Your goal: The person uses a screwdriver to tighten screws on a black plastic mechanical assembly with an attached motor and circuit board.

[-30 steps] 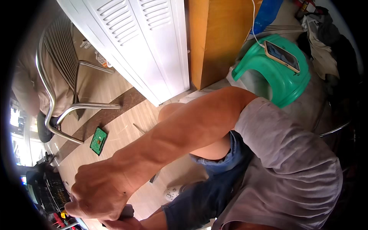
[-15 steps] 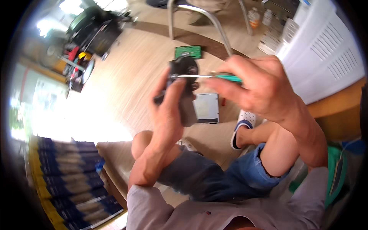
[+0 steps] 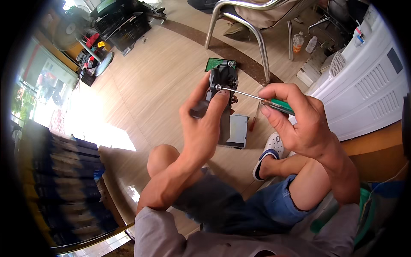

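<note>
My left hand (image 3: 201,124) is wrapped round a black-and-grey device (image 3: 225,124), thumb along its near side. The device has a dark, uneven upper end with small shiny metal parts; my fingers hide much of its left side. In my right hand (image 3: 306,118) is a screwdriver (image 3: 280,106) with a green handle, pinched between thumb and fingers. Its thin metal shaft slants up to the left, and the tip meets a round metal fitting on the device, just by my left thumb. Whether the tip sits in a screw cannot be made out.
On the floor beyond the device lie a green circuit board (image 3: 212,64), a flat silver box (image 3: 239,132) and a red-handled tool (image 3: 252,124). A metal-framed chair (image 3: 257,32) stands ahead, a white slatted cabinet (image 3: 368,90) at right, stacked packs (image 3: 64,180) at left.
The view has shifted, and the device shows farther right. The screwdriver was nearly level; now its handle end sits lower than its tip. My right fingers have shifted round the handle.
</note>
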Demonstrator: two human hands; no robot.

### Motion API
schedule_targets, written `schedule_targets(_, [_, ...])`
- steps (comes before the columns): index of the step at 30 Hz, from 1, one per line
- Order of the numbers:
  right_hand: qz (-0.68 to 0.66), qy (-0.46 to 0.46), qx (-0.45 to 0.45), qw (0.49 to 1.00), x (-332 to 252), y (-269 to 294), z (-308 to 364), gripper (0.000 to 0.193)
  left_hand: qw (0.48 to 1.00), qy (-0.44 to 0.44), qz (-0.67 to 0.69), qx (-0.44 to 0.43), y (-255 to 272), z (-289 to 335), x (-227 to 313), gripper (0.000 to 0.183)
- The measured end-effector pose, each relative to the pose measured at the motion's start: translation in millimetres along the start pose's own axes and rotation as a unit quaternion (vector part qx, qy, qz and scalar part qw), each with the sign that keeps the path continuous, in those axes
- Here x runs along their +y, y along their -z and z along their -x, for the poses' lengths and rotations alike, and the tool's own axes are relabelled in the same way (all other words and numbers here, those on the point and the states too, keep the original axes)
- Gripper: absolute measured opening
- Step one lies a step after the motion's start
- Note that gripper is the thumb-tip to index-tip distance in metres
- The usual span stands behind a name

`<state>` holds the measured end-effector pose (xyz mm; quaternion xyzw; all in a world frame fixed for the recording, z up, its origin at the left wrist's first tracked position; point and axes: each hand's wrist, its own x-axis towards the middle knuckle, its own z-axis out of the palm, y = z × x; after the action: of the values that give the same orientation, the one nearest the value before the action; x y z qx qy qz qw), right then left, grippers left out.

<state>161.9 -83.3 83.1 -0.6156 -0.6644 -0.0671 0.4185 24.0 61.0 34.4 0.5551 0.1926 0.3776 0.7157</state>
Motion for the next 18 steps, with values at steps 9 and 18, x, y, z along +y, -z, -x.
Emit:
schedule_targets(9, [0.001, -0.052, 0.036, 0.998, -1, -3, -2, 0.02, 1.0, -0.001, -0.007, -0.01, 0, -1, -1, 0.051])
schedule_targets(18, [-0.04, -0.105, 0.034, 0.993, -6, 5, -1, 0.019, 0.999, -0.019, -0.036, -0.022, -5, 1, 3, 0.049])
